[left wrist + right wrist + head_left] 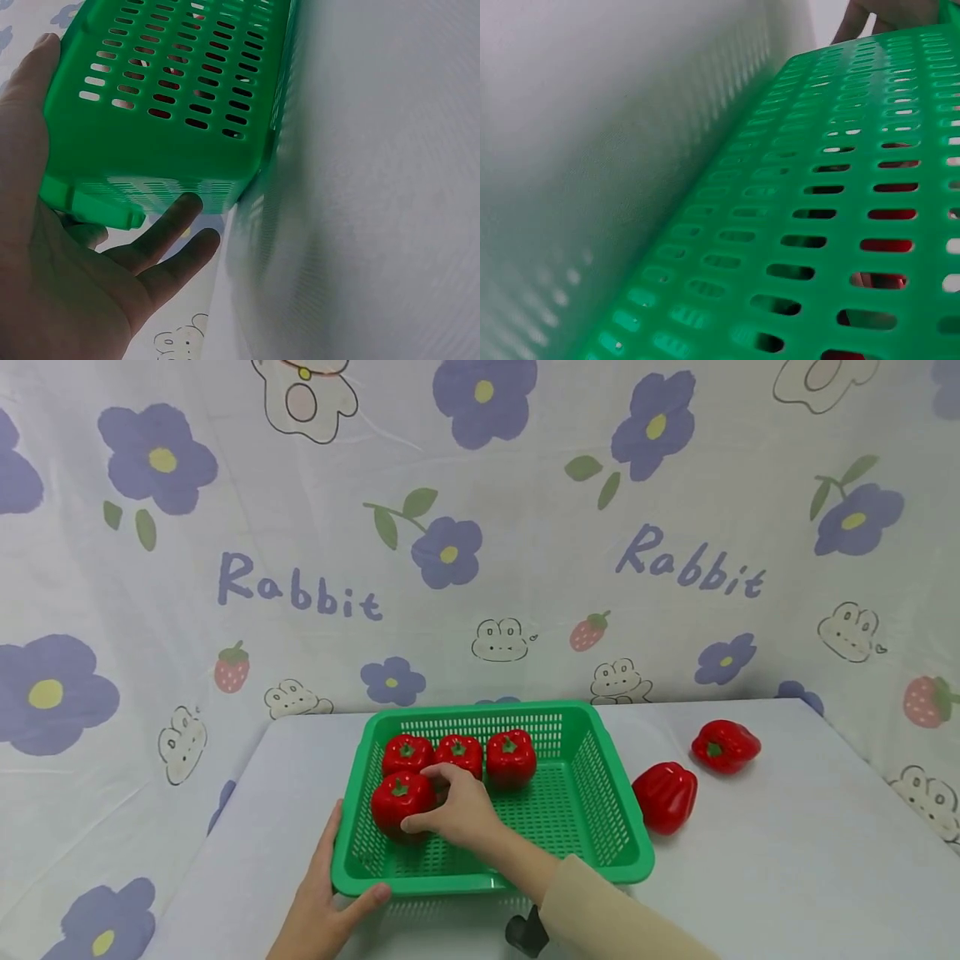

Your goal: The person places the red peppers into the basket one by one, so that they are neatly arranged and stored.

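In the head view my right hand (pixel 465 810) reaches into a green basket (pixel 637 862) and holds a red bell pepper (pixel 400 803) at its front left, thumb in front and fingers behind. Three more red bell peppers (pixel 512 760) sit in a row behind it, stems up; the middle one is partly hidden by my fingers. My left hand (pixel 322 893) spans the basket's front left corner, thumb at the front rim, fingers along the left side. The left wrist view shows this hand (pixel 82 262) with its fingers straight and spread beside the slotted wall.
Right of the basket, a red bell pepper (pixel 666 797) lies close to its wall, with another bell pepper (pixel 724 747) farther back. A small black object (pixel 527 933) is at the white table's (pixel 787 860) front. Behind hangs a printed cloth (pixel 525 568).
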{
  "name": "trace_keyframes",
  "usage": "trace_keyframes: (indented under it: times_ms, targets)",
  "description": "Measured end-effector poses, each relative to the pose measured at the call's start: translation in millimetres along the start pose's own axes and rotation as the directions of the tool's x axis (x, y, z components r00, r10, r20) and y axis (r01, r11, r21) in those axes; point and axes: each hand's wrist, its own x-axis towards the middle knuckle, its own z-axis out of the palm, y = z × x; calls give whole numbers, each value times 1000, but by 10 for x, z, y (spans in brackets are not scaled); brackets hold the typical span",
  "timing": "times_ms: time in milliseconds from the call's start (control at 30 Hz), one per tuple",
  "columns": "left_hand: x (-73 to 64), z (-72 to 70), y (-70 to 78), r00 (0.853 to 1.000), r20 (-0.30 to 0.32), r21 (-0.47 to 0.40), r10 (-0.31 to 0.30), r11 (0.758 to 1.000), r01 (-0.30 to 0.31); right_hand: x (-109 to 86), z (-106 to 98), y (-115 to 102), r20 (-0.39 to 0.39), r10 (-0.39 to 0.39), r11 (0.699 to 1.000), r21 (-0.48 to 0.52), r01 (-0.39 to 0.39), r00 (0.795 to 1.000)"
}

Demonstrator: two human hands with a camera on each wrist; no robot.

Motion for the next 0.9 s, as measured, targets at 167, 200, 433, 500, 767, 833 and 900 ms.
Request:
trace_keyframes:
  times_ms: [167, 200, 433, 500, 767, 833, 900]
  targets:
    - [1, -4, 2, 1000, -2, 2, -31, 1000, 31, 12, 6, 22, 34, -22, 1000, -18, 22, 999]
    - [3, -3, -1, 999, -1, 2, -37, 999, 37, 13, 7, 27, 38, -27, 999, -21, 28, 999]
    - [18, 7, -7, 999, 1, 2, -39, 999, 39, 24, -10, 41, 27, -23, 999, -24, 24, 999]
    - [18, 8, -9, 1000, -2, 3, -25, 1000, 25, 31, -14, 41, 26, -10, 1000, -17, 10, 1000]
    - [12, -5, -8, 1000, 0, 0, 3, 1000, -3, 46, -23, 45, 20, -10, 999, -44, 10, 1000]
    - [11, -4, 0, 1000, 1, -1, -2, 1000, 2, 45, -25, 49, 20, -26, 998, -54, 27, 999]
    - [8, -2, 6, 1000, 1, 0, -7, 1000, 7, 46, -23, 55, 21, -39, 997, -63, 41, 999]
